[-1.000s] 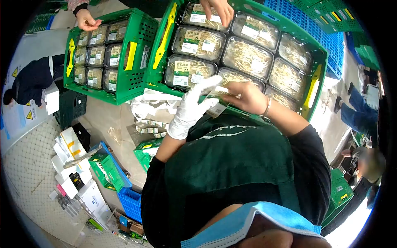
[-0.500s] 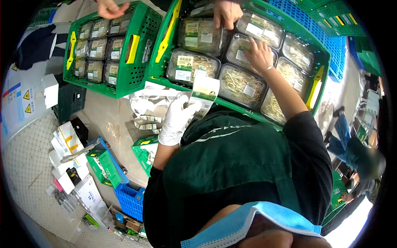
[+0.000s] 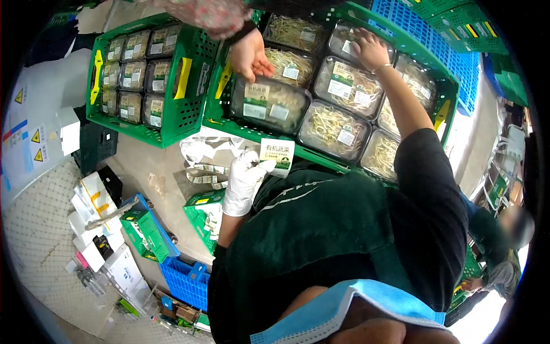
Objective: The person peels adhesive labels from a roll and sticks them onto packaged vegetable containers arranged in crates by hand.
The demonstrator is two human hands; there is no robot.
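Note:
My left hand (image 3: 243, 180), in a white glove, pinches a printed label (image 3: 277, 156) at the front edge of the large green crate (image 3: 326, 159). My bare right hand (image 3: 370, 50) lies with spread fingers on a black tray (image 3: 344, 40) near the crate's back. Packed trays of pale sprouts fill the crate; one in the middle (image 3: 348, 88) bears a green and white label, while the one in front (image 3: 334, 131) shows only a small white sticker. Another person's hand (image 3: 250, 55) touches a labelled tray (image 3: 269, 106) that is tilted at the crate's left side.
A smaller green crate (image 3: 167, 129) of labelled trays stands at the left. A strip of labels (image 3: 206, 176) hangs below the large crate. Blue crates (image 3: 186, 282) and white boxes (image 3: 123, 274) are at the lower left. Another person (image 3: 495, 232) is at the right.
My right hand left the label and moved to the back of the crate. My left hand kept the label, now turned face up. The other person's hands shifted, and the front-left tray became tilted.

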